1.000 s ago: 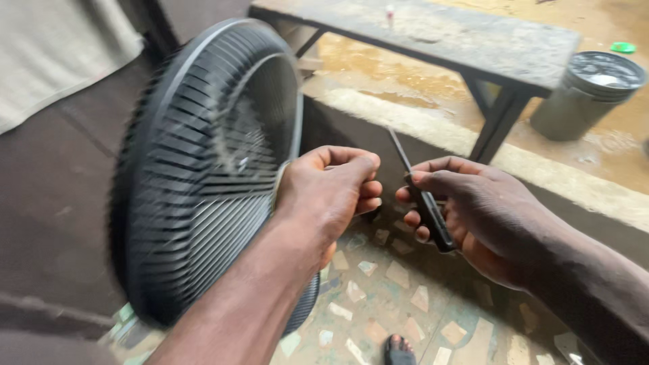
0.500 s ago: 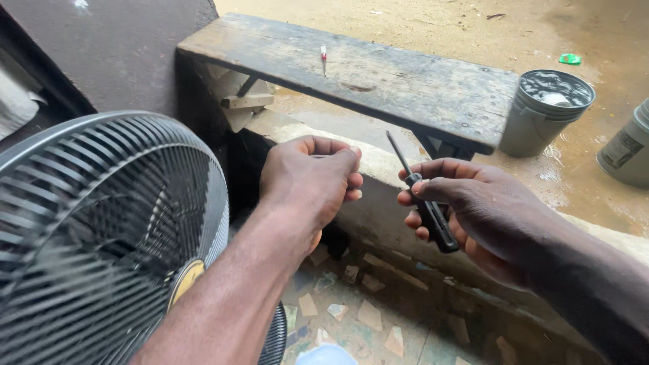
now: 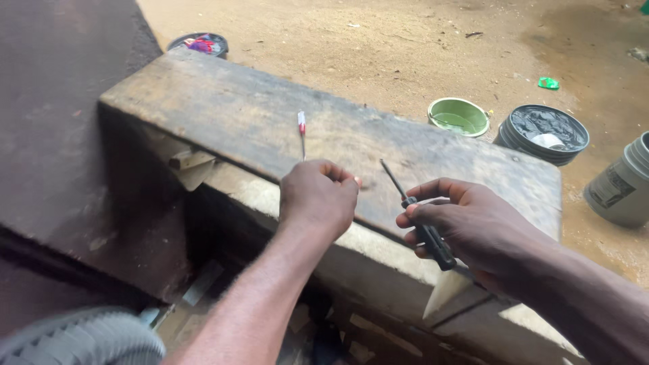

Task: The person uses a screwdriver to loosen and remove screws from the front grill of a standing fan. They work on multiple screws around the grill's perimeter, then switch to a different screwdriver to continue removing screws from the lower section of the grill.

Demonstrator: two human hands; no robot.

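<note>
Screwdriver (image 3: 424, 233) with the black handle sits in my right hand (image 3: 473, 233), fingers wrapped around the grip and the thin shaft angled up and away over the wooden bench (image 3: 223, 115). My left hand (image 3: 318, 196) is curled into a loose fist just above the bench's near edge; I cannot tell whether it pinches anything small inside. A second, smaller screwdriver with a red and white handle (image 3: 302, 132) lies on the bench top just beyond that fist, apart from it. Past the bench, on the sandy ground, stand a green bowl (image 3: 460, 116), a black bucket (image 3: 544, 133) and a pale bucket (image 3: 622, 182). A fan grille (image 3: 81, 338) shows at the lower left corner. My worry from here: the right-hand hold looks light, so the tool could slip and drop into the gap below the bench. The small screwdriver could also roll off if the left fist nudges it.
</note>
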